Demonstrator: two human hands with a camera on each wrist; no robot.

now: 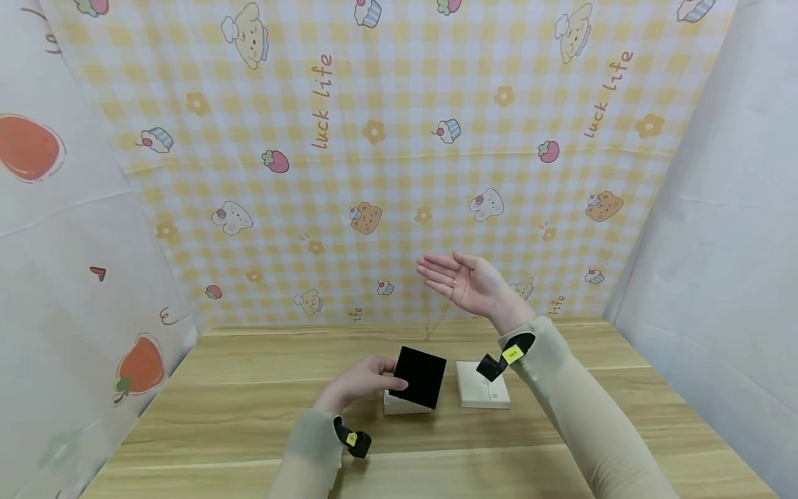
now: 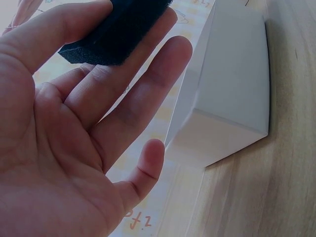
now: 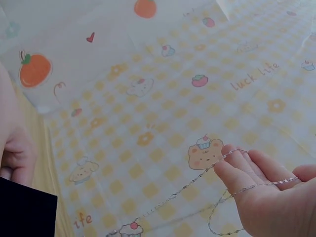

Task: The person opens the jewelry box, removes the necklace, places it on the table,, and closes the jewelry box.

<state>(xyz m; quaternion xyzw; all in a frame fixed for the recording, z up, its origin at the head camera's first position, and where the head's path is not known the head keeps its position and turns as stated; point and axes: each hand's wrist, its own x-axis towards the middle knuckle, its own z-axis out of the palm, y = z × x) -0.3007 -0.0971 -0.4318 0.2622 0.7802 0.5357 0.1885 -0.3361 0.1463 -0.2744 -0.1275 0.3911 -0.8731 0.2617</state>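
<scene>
My left hand (image 1: 361, 380) pinches a square black foam pad (image 1: 424, 375) between thumb and fingers; its little finger stands free in the left wrist view. The pad is tilted over a small white box (image 1: 406, 407) and hides most of its top. My right hand (image 1: 472, 283) is raised above the back of the table, fingers extended together and palm showing. A thin silver chain necklace (image 3: 174, 196) drapes across those fingers and hangs down in a loop, its lower end out of the right wrist view.
A flat white box lid (image 1: 485, 391) with small printed marks lies on the wooden table (image 1: 249, 402), right of the box. A yellow checked cloth (image 1: 399, 180) hangs behind the table, with pale cloths on both sides.
</scene>
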